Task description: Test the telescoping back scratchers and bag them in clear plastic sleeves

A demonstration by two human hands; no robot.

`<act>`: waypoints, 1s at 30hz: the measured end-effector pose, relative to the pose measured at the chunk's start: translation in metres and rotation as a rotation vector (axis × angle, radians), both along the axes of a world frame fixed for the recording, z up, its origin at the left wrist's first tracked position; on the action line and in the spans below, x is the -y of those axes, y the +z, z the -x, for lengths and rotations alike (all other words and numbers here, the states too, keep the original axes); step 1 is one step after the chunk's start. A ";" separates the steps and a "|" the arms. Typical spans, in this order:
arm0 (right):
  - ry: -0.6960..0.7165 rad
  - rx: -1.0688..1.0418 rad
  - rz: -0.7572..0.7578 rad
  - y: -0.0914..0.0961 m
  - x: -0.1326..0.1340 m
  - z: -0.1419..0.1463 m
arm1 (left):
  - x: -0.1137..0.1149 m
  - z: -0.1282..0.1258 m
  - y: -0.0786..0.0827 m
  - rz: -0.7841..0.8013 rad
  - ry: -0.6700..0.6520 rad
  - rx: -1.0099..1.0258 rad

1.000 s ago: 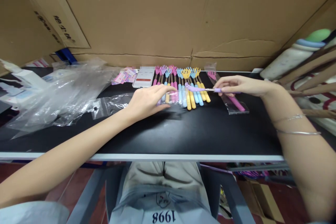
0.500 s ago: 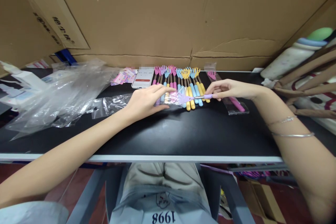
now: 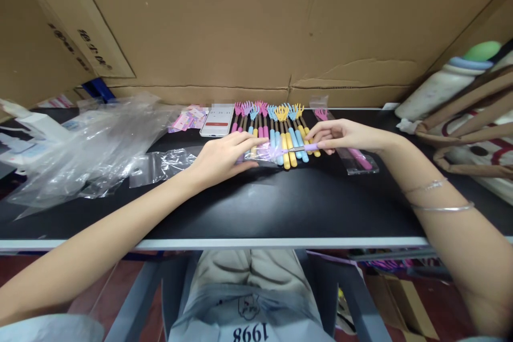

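Observation:
My right hand (image 3: 342, 135) pinches the purple handle of a small hand-shaped back scratcher (image 3: 310, 147) with a metal shaft. Its clawed head lies inside the mouth of a clear plastic bag (image 3: 170, 164). My left hand (image 3: 224, 156) grips that bag near its opening, and the rest of it trails out to the left beneath my wrist. Directly behind, a row of back scratchers (image 3: 287, 141) in pink, purple, blue and yellow lies side by side, heads pointing away from me. A pink back scratcher in a clear bag (image 3: 360, 159) rests beyond my right hand, partly covered by it.
At the left lies a heap of clear plastic bags (image 3: 120, 144) next to a white object (image 3: 40, 131). Printed cards (image 3: 187, 118) and a phone (image 3: 217, 119) sit along the back. A bottle (image 3: 444, 85) and a fabric bag (image 3: 460, 128) stand on the right. Cardboard (image 3: 224, 21) walls the rear.
The purple back scratcher has moved left, its head going deeper into the bag's mouth. My right hand has shifted slightly left with it, while my left hand stays almost where it was.

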State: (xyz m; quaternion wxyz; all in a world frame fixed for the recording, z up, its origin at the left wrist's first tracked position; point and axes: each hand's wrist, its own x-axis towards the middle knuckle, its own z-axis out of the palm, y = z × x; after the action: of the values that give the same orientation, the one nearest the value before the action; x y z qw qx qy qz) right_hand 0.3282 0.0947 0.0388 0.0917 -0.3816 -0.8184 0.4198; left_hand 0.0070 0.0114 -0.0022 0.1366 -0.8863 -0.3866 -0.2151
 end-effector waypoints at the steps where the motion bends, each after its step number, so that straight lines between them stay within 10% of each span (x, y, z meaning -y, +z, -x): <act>1: -0.003 -0.004 -0.002 0.000 -0.001 0.000 | 0.000 0.000 0.000 -0.001 0.002 -0.005; 30: 0.053 -0.034 -0.022 -0.010 0.009 0.021 | -0.006 0.000 -0.006 0.159 -0.139 -0.034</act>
State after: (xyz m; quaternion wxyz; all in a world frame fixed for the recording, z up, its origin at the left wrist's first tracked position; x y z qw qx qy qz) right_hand 0.3075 0.0852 0.0284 0.0987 -0.3516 -0.8311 0.4193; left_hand 0.0065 0.0178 -0.0082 0.0571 -0.9225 -0.3376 -0.1779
